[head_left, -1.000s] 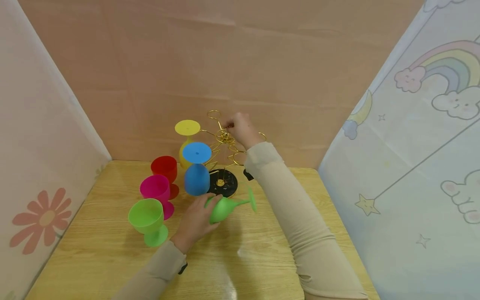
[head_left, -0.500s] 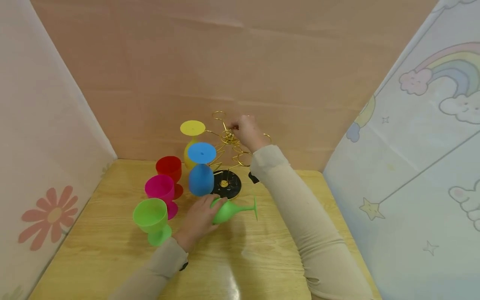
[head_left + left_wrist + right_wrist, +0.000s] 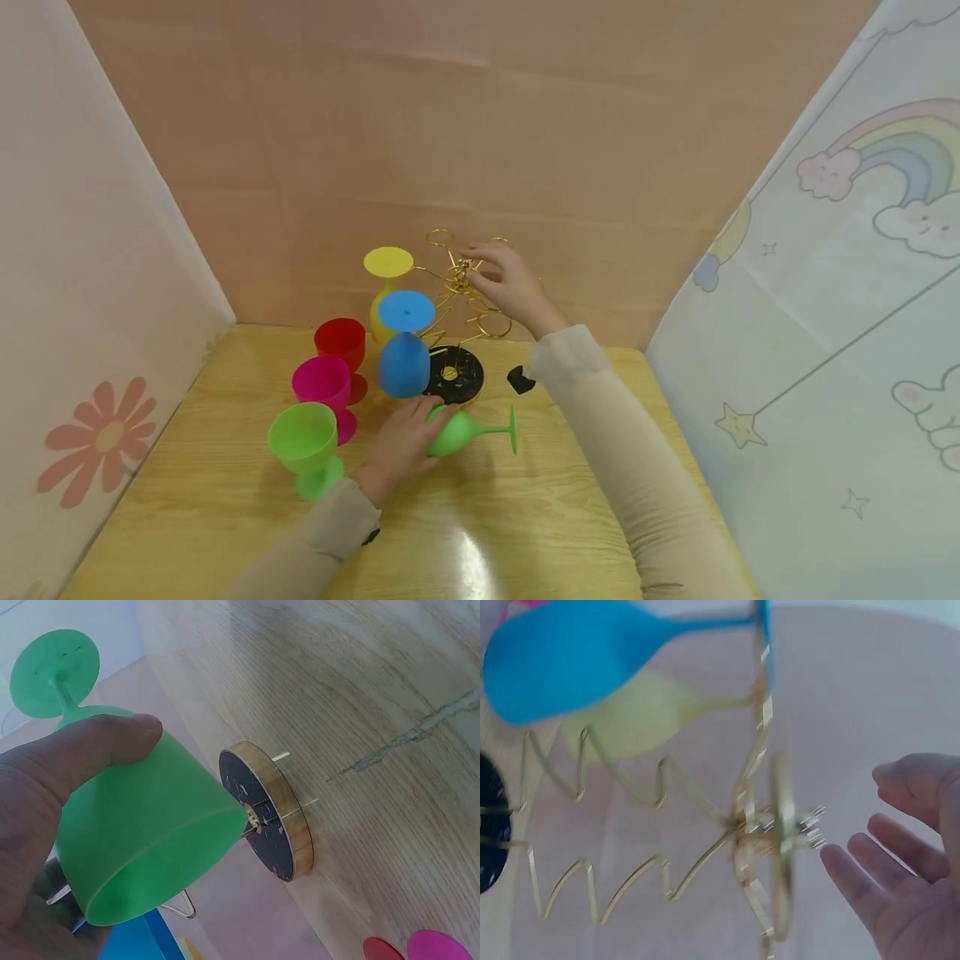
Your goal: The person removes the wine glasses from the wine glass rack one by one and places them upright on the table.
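The left hand (image 3: 401, 442) grips a green goblet (image 3: 453, 433) by its bowl, the stem pointing right; in the left wrist view the thumb lies across the green bowl (image 3: 150, 802). A gold wire rack (image 3: 457, 283) stands on a round black base (image 3: 454, 375). Beside the rack's top, the right hand (image 3: 510, 283) has its fingers spread, holding nothing; the right wrist view shows a gap between the fingers and the rack's top (image 3: 810, 825). A blue goblet (image 3: 405, 365) and a yellow goblet (image 3: 388, 262) hang upside down on the rack's left side.
Left of the rack, red (image 3: 341, 343), magenta (image 3: 321, 382) and green (image 3: 303, 437) goblets stand upright in a row on the wooden table (image 3: 450, 533). A small black object (image 3: 521, 380) is near the right sleeve. Printed walls enclose the table.
The right hand has opened its pinch at the rack's top and drawn slightly right. The left hand still grips the green goblet, whose foot has turned a little. The head view has shifted slightly.
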`<state>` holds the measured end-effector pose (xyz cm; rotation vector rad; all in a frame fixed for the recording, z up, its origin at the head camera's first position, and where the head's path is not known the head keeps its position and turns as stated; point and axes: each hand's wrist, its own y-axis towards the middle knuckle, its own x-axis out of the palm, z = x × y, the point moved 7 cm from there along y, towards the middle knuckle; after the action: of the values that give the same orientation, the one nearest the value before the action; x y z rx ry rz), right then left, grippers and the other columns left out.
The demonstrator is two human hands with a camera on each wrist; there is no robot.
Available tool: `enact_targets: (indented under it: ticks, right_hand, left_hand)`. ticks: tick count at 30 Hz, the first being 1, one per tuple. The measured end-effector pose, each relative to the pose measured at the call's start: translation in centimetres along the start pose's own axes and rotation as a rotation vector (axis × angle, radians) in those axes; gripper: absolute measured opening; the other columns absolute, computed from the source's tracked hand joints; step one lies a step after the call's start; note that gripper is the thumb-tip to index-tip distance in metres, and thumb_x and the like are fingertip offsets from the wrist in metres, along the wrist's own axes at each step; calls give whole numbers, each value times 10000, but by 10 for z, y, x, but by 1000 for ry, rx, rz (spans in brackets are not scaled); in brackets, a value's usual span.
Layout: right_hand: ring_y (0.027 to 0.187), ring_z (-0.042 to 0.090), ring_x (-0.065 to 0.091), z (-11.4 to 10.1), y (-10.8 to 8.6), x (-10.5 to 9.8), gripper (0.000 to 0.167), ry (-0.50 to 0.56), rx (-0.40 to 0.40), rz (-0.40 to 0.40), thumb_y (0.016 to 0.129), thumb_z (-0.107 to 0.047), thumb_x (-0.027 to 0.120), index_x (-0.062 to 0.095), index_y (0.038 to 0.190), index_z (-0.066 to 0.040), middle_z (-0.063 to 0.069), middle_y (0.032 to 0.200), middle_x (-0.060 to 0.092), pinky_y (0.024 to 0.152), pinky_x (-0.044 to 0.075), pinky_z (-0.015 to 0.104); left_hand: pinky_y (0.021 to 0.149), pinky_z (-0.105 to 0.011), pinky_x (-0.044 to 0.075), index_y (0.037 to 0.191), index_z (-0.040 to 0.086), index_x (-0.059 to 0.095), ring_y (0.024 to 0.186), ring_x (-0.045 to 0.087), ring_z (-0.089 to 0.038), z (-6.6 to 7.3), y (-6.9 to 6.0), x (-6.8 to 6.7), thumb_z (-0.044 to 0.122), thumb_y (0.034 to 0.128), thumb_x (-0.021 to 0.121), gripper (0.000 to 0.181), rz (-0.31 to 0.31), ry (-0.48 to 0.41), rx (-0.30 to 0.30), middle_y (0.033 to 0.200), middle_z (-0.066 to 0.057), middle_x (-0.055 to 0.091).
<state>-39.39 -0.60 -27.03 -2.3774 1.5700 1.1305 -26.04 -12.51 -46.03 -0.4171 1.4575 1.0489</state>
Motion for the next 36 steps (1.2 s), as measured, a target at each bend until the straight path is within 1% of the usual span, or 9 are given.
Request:
enact_targets:
  ticks: [2,5,7,9,11,16,22,28,36]
  right_hand:
    - [1286,310,527,-12,-21,-7,310,4,-125,84,995,-12,617,644,1300,37,173,1384,557,1016,516,403]
    - [1063,287,639,-32,-62,-15,215,-60,-390,234,940,61,654,719,1144,44,161,1173,673,886,567,314]
    - [916,257,669,-40,-91,-13,179,-90,-538,298,910,91,660,738,1064,42,150,1053,706,811,568,254]
    - [819,227,677,-42,-115,-7,169,-120,-632,315,901,91,648,748,1017,20,139,985,716,747,559,225]
    - [786,201,673,-38,-133,5,153,-145,-653,286,923,59,627,745,1003,5,120,960,710,708,556,216]
    - [797,168,658,-15,-158,41,134,-329,-539,196,903,44,681,732,1007,-23,74,950,692,676,554,235]
    - [879,247,688,16,-162,81,234,-602,-335,67,817,29,789,716,1037,4,105,964,701,731,597,302]
    - [885,280,669,42,-163,108,266,-714,-168,-87,826,57,753,688,1082,33,147,975,671,730,598,317]
    - [833,238,659,58,-167,132,307,-833,-55,-205,824,136,747,663,1107,52,144,953,665,688,588,257]
  left_hand:
    - [1021,-446,511,1357,102,600,1196,571,-320,1,1,0,316,661,976,819,4,16,11,1288,-141,595]
    - [1021,-439,511,1359,108,601,1199,571,-318,2,3,-1,351,656,975,832,-3,43,22,1292,-139,598]
    - [1028,-442,506,1367,116,597,1208,567,-320,1,3,0,364,655,972,842,-12,52,23,1299,-139,597]
    - [1034,-447,501,1379,122,591,1212,566,-323,1,4,-1,362,647,976,861,-18,50,18,1302,-143,596]
    - [1036,-451,498,1386,125,588,1211,564,-325,0,4,-3,361,648,975,866,-22,45,12,1299,-142,594]
    - [1046,-451,489,1380,115,601,1198,562,-319,1,3,-8,353,645,978,860,-23,29,9,1279,-135,591]
    - [1056,-477,477,1370,119,604,1195,554,-331,2,4,-11,323,663,974,824,-32,11,0,1267,-137,586]
    - [1063,-473,472,1367,114,602,1181,556,-326,3,6,-13,307,683,965,798,-41,6,-4,1258,-140,586]
    - [1059,-486,473,1356,90,608,1184,554,-336,3,6,-12,290,683,966,788,-52,-20,-14,1256,-147,584]
